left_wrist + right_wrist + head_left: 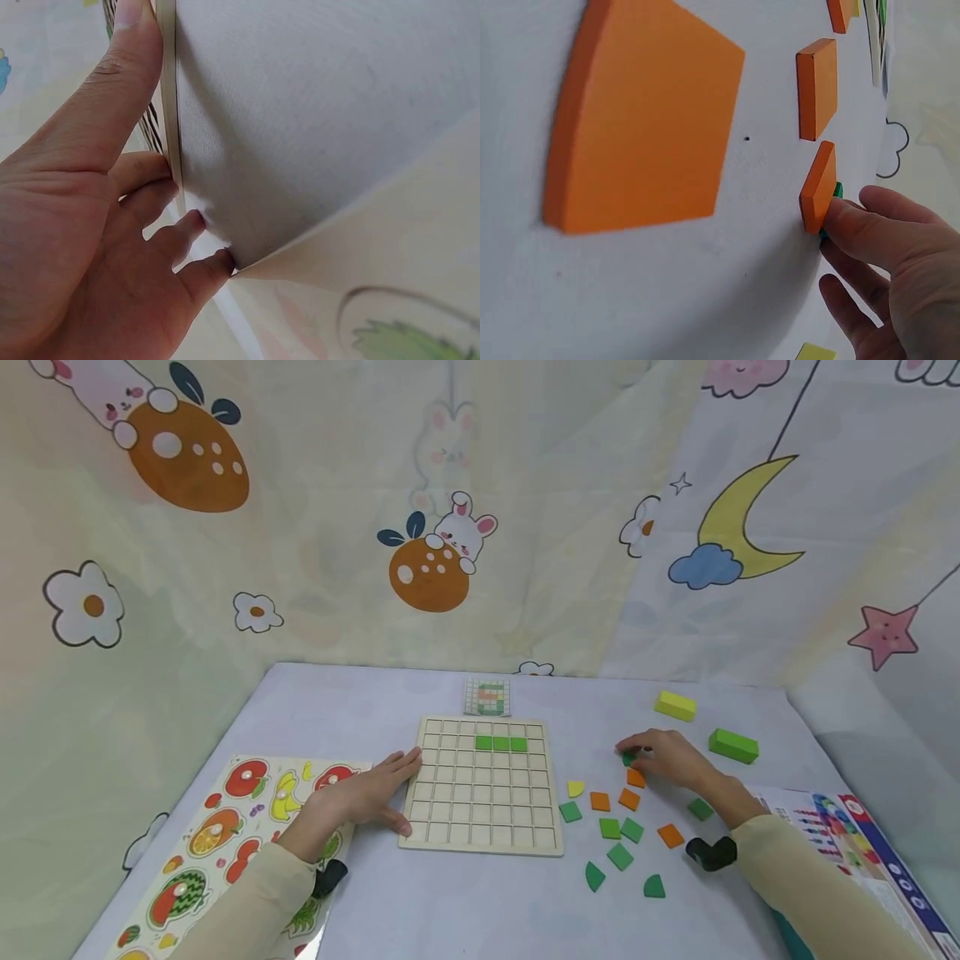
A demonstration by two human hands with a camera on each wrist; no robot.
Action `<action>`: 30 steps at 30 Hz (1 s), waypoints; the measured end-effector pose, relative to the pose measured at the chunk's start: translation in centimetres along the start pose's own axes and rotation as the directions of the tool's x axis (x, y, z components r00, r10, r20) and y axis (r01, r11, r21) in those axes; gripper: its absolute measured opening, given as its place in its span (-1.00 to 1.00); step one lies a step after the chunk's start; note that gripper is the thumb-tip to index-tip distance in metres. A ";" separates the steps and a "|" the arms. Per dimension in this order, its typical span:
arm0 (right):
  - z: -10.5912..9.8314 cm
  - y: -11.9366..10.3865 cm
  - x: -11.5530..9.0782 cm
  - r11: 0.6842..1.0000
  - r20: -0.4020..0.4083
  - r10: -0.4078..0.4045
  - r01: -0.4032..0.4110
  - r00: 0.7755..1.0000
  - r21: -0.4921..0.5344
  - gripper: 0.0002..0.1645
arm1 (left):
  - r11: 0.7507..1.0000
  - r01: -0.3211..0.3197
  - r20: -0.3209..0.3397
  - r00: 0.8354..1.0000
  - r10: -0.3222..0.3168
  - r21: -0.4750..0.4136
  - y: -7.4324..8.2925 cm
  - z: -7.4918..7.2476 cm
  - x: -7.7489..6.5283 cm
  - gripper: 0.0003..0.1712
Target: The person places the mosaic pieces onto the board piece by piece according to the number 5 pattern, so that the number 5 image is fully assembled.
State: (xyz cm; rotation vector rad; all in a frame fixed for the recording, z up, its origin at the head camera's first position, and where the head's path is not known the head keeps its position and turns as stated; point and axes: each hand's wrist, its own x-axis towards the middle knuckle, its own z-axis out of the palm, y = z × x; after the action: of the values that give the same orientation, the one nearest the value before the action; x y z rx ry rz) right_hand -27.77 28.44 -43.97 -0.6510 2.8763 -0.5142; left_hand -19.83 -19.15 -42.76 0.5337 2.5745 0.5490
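In the head view, we see the left hand (371, 793) spread, touching the left edge of the grid board (480, 814) below the frame's centre. Three bright green tiles (501, 743) sit in a row on its upper part. Right of centre, we see the right hand (663, 755) pinching a green piece (627, 761) just beside an orange tile (635, 778) on the table (480, 910).

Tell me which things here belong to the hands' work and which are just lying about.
In use, it seems:
gridded board
three green squares on it
green piece in the right hand
loose pieces
pattern card

Probably lying about:
fruit sheet
printed sheet
yellow block, green block, perhaps spares
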 end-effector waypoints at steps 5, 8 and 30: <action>0.3 -0.9 0.9 1.000 -0.060 0.005 -0.004 0.998 0.016 -0.60 | 1.000 -0.004 0.005 1.000 0.004 0.004 -0.1 0.0 0.1 0.26; 0.7 -3.2 2.4 0.999 -0.102 -0.022 0.025 0.995 0.032 -0.58 | 1.000 -0.001 0.007 1.000 0.001 0.004 -0.2 0.0 0.1 0.26; 7.5 -20.3 12.1 0.978 -0.085 -0.113 0.126 0.990 0.166 -0.61 | 1.000 0.031 -0.004 1.000 -0.031 -0.001 0.0 0.0 0.0 0.25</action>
State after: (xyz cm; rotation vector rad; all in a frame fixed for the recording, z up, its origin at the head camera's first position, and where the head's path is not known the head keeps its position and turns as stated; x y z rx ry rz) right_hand -29.03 3.72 -44.48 -0.7946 2.8312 -0.8092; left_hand -19.87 -19.13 -42.73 0.4921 2.5822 0.5413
